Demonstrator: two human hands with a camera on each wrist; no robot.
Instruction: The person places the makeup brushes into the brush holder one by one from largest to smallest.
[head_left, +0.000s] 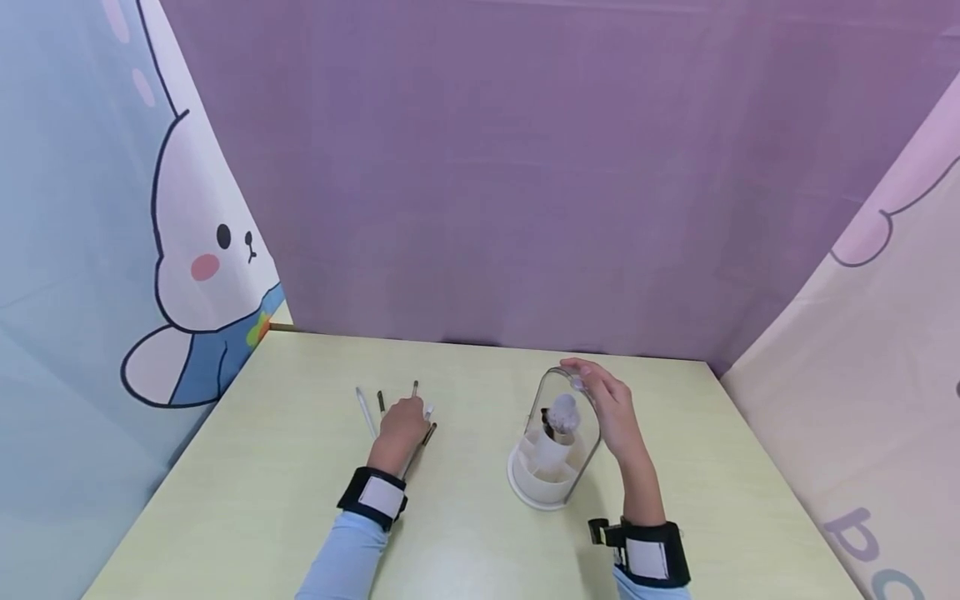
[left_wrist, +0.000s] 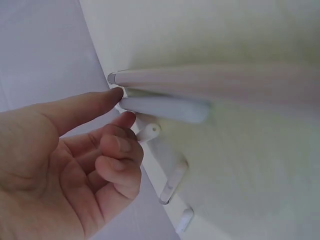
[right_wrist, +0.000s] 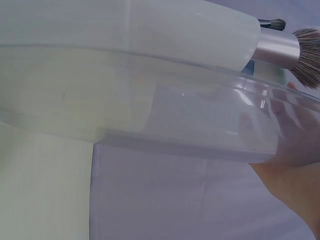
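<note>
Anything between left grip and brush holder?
Head view: a white tip at the left grip, a dark-tipped stick just beside it, then bare tabletop up to the brush holder.

A big purple cloth (head_left: 510,183) hangs across the back, with soft creases in it. On the left is a light blue cloth (head_left: 67,217) with a white cartoon animal (head_left: 187,200) that has a pink cheek and blue clothes. On the right, a cream cloth (head_left: 885,367) is pink near the top and has big letters low down. The table (head_left: 240,517) is pale yellow, and light shines softly on it.
</note>
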